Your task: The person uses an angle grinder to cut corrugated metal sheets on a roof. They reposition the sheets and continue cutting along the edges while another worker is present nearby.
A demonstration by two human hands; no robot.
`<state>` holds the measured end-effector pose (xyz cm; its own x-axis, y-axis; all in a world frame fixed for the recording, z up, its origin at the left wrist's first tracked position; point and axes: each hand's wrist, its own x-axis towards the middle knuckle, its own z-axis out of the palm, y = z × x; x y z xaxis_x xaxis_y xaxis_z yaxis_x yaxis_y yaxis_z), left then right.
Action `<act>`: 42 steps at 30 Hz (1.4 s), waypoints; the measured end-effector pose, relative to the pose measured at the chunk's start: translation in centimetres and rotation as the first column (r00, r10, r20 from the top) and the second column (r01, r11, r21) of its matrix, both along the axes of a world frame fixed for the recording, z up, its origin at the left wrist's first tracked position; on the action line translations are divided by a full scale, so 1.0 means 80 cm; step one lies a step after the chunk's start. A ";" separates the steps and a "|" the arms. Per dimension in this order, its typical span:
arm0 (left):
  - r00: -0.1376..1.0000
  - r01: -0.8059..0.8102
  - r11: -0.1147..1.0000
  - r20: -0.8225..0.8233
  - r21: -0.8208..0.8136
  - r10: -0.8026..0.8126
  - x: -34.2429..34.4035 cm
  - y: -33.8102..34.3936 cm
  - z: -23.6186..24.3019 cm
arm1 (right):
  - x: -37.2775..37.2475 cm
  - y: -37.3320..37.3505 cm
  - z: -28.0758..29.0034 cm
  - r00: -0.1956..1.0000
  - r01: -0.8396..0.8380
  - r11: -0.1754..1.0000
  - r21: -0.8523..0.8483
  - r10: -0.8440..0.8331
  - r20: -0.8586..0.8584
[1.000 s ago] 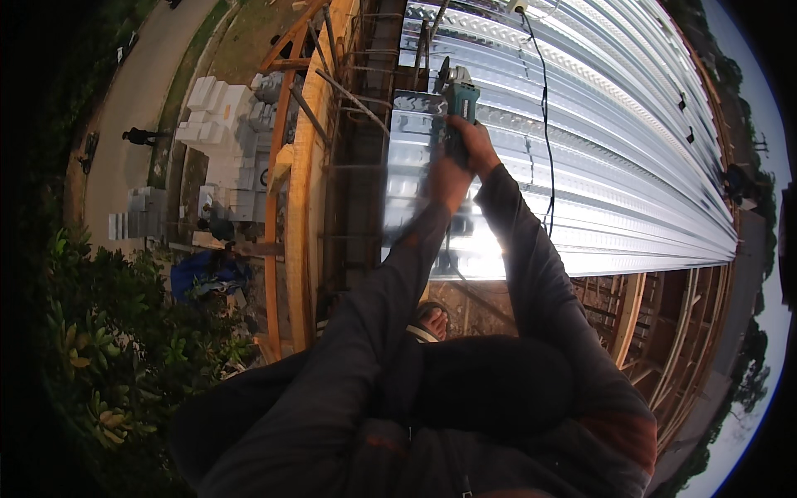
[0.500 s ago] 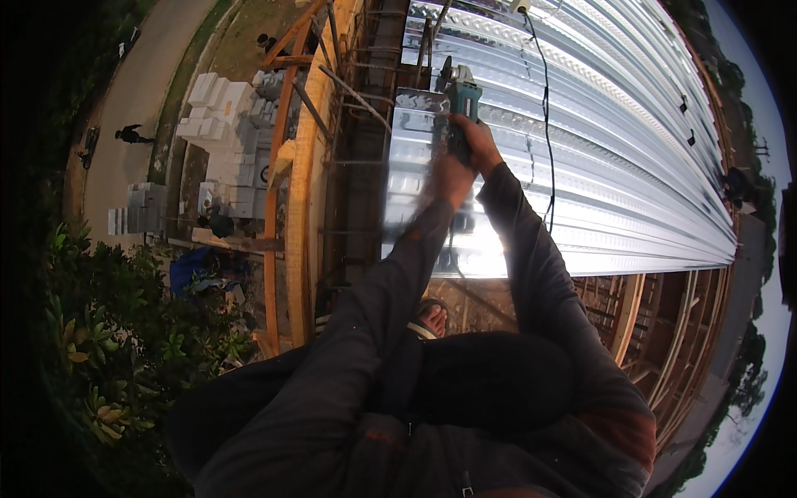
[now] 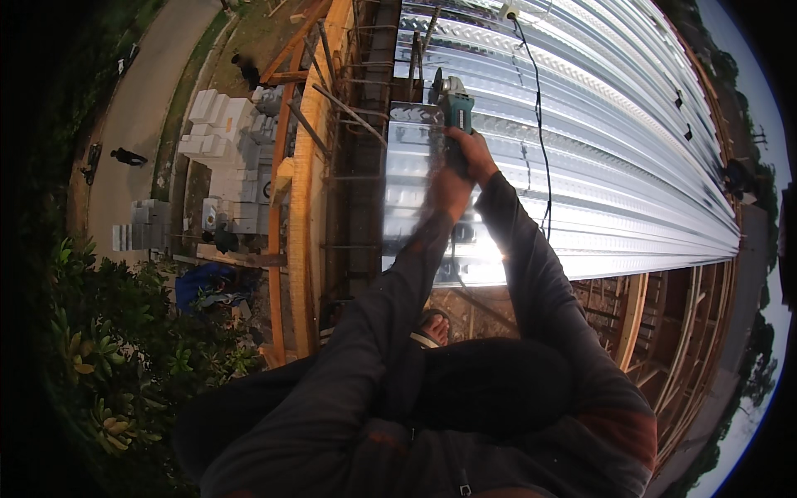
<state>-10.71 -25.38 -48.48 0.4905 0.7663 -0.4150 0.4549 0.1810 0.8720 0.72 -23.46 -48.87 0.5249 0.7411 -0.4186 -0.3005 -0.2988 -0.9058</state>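
A green angle grinder (image 3: 458,112) with a pale metal head lies over the near left part of the shiny ribbed metal sheets (image 3: 498,183). Its disc (image 3: 437,86) points away from me, beside a notch at the sheets' left edge. My right hand (image 3: 476,156) is closed round the grinder's body. Just nearer, my left hand (image 3: 451,192) is closed on its rear part; its fingers are partly hidden and look blurred. From the tool a dark cord runs back toward me under my arms.
Steel bars (image 3: 361,116) stick up in a gap along the left, beside a wooden beam (image 3: 311,166). Far below are stacked pale blocks (image 3: 224,133), a road and a person. A black cable (image 3: 540,124) crosses the sheets. My sandalled foot (image 3: 433,326) rests near their front edge.
The whole view has shifted slightly, so things appear a little lower. Both hands keep their grip, and the grinder sits at about the same place on the sheets.
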 end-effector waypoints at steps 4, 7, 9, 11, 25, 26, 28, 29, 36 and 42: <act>0.997 -0.012 1.000 0.071 0.007 0.011 0.001 -0.004 -0.004 | 0.005 -0.005 -0.008 1.000 0.001 1.000 0.016 -0.001 0.000; 0.995 -0.055 0.995 0.083 0.079 0.049 0.004 0.000 -0.029 | 0.000 0.001 -0.010 1.000 -0.006 1.000 0.022 0.006 0.004; 0.995 -0.042 0.997 0.095 0.060 0.036 0.006 -0.003 -0.028 | 0.005 -0.004 -0.013 1.000 0.004 1.000 0.015 -0.004 0.012; 0.993 -0.073 0.995 0.100 0.061 0.067 0.005 -0.003 -0.039 | 0.002 -0.002 -0.012 1.000 -0.008 1.000 0.012 0.008 0.003; 0.997 -0.079 0.996 -0.001 0.033 0.079 -0.011 -0.008 -0.010 | -0.008 -0.007 -0.012 1.000 0.022 1.000 -0.003 -0.022 0.018; 0.996 -0.079 0.995 -0.031 0.065 0.081 -0.012 -0.009 -0.006 | -0.009 -0.008 -0.011 0.999 0.027 1.000 0.000 -0.027 0.020; 0.996 -0.074 0.995 -0.046 0.064 0.077 -0.013 -0.009 -0.009 | -0.009 -0.009 -0.010 1.000 0.018 1.000 0.006 -0.018 0.003; 0.997 -0.071 0.997 -0.031 0.031 0.072 -0.013 -0.007 -0.015 | -0.009 -0.008 -0.010 1.000 0.011 1.000 0.011 -0.011 -0.004; 0.997 -0.078 0.997 0.014 -0.007 0.078 -0.013 -0.007 -0.004 | -0.007 -0.007 -0.012 1.000 0.011 1.000 -0.005 -0.011 -0.001; 0.999 -0.035 0.997 -0.001 0.065 0.035 -0.006 0.000 -0.029 | -0.006 -0.001 -0.013 0.999 0.022 0.999 -0.024 -0.023 -0.029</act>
